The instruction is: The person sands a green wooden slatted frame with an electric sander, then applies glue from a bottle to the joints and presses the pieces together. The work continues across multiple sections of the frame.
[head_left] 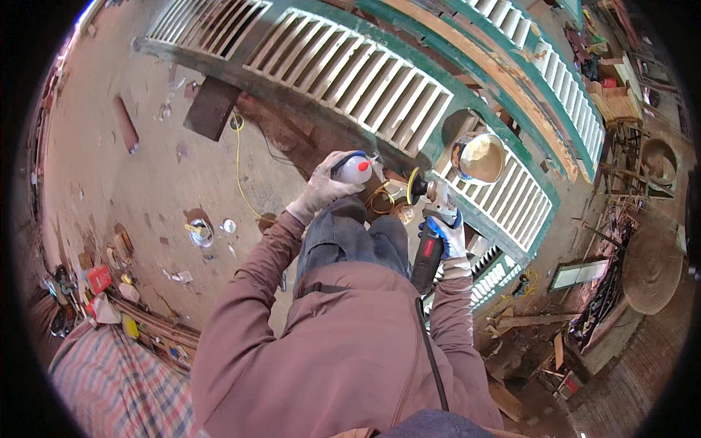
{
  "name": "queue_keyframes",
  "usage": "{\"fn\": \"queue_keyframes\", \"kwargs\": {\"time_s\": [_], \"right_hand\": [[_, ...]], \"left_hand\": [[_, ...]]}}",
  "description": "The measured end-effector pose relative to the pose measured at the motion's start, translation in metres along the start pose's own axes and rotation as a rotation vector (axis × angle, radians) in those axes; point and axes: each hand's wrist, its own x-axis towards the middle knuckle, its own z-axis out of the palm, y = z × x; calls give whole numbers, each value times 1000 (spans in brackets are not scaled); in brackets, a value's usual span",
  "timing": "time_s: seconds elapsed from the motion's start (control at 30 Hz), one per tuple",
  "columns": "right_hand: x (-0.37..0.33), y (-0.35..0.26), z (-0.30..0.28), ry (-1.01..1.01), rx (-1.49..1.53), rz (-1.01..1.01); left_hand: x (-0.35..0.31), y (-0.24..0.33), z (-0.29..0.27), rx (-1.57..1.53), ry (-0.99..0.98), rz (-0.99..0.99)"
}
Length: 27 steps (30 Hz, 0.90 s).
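My left hand [326,187], in a pale work glove, is closed around a white squeeze bottle [354,171] with a red nozzle. In my gloved right hand [451,239] is an angle grinder [428,252] with a black body and a metal head. It carries a round black pad [417,187] edged in yellow, which points toward the bottle. Beyond both hands lies a louvered shutter panel [438,135] with white slats and a dark green frame. The pad hangs close to its near edge; whether they touch, I cannot tell. Some fingers of my right hand are hidden behind the tool.
An open bucket [482,159] stands on the slats at my right. More green frames and weathered boards [504,80] lie behind. A yellow cord [241,171] runs over the floor at left, near a dark board [212,108] and an open can [198,232]. Scrap wood and clutter fill the right side.
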Motion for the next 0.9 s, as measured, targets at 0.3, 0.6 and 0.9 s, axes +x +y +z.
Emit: {"fn": "queue_keyframes", "kwargs": {"time_s": [0.3, 0.6, 0.9], "right_hand": [[147, -36, 83, -469, 541, 323], [265, -43, 192, -529, 764, 683], [163, -7, 143, -480, 716, 497]], "left_hand": [[-28, 31, -4, -2, 101, 30], [-42, 52, -7, -78, 231, -100], [-24, 49, -7, -142, 201, -170]]}}
